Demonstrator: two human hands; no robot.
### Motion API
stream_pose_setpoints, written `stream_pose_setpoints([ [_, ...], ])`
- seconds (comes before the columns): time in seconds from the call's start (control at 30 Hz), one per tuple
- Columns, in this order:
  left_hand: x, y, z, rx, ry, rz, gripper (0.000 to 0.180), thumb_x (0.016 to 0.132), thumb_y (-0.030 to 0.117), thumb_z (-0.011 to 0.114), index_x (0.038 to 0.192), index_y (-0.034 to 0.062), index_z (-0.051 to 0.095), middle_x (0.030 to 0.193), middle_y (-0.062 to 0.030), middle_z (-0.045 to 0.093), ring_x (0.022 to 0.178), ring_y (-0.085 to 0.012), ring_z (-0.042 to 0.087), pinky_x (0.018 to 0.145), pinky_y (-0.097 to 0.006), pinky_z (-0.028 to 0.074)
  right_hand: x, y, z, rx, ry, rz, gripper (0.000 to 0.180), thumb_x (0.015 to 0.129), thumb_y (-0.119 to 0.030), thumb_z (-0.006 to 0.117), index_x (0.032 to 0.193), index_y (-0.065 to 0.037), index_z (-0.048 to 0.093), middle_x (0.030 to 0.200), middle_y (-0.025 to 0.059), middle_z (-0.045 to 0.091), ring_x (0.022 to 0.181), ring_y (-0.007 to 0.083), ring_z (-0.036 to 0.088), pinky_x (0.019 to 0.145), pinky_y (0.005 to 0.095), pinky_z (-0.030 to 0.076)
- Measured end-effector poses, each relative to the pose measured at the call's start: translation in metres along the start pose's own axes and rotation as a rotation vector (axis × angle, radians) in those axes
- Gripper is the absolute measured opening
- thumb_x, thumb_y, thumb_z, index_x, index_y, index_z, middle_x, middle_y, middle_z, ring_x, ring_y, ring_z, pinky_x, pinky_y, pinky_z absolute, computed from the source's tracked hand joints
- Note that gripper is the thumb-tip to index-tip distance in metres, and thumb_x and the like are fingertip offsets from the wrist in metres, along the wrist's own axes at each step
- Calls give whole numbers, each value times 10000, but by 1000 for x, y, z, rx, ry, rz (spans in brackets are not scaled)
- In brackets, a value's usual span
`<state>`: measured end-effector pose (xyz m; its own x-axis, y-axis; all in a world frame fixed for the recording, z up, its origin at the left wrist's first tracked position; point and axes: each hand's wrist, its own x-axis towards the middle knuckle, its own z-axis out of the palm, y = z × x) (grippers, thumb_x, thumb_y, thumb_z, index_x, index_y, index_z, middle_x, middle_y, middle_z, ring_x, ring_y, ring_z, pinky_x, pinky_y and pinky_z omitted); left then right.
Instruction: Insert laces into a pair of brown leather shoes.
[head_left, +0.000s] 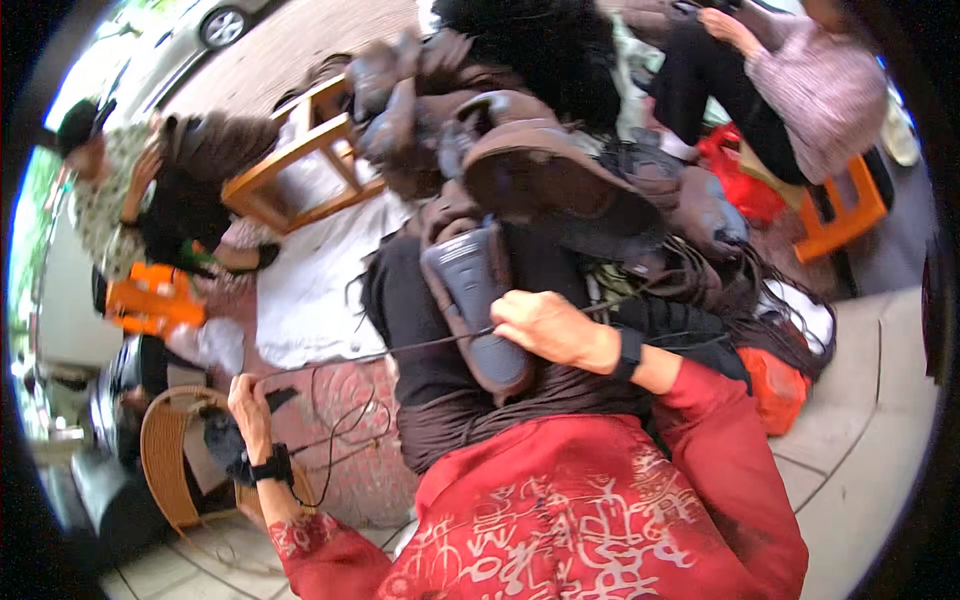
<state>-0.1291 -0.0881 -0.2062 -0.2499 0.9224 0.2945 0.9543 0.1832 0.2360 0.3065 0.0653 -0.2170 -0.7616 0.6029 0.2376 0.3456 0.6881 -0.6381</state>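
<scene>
I pull a dark cord, probably a shoelace, taut across my lap. My left hand, out to the left, is closed round one stretch of it, and loose loops hang below. My right hand pinches the cord above a brown shoe that lies on my dark-trousered lap with its grey ribbed sole turned up. The right fingers rest against or just over the sole; I cannot tell which. Beyond the right hand the cord runs on toward a tangle of dark laces.
Brown shoes are heaped in front of me, blurred. A wooden frame stool and a white sheet lie ahead left. Two people sit nearby, left and right, on orange stools. A wicker chair stands at my left.
</scene>
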Motion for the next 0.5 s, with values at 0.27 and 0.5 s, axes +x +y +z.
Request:
stream_pose_setpoints([
  [0.27,5,151,45,-561,-73,105,321,737,9,594,1048,10,515,943,-163,549,880,-304,548,740,-364,462,6,0,-11,31,-159,-10,164,771,-144,591,796,-25,481,727,152,540,709,349,550,621,419,439],
  [0.5,20,231,73,-594,-509,255,245,818,249,595,806,6,559,736,-201,584,695,-338,587,616,-387,449,2,-5,-21,36,-277,165,214,788,-206,597,868,-21,523,795,176,589,745,347,574,642,397,451],
])
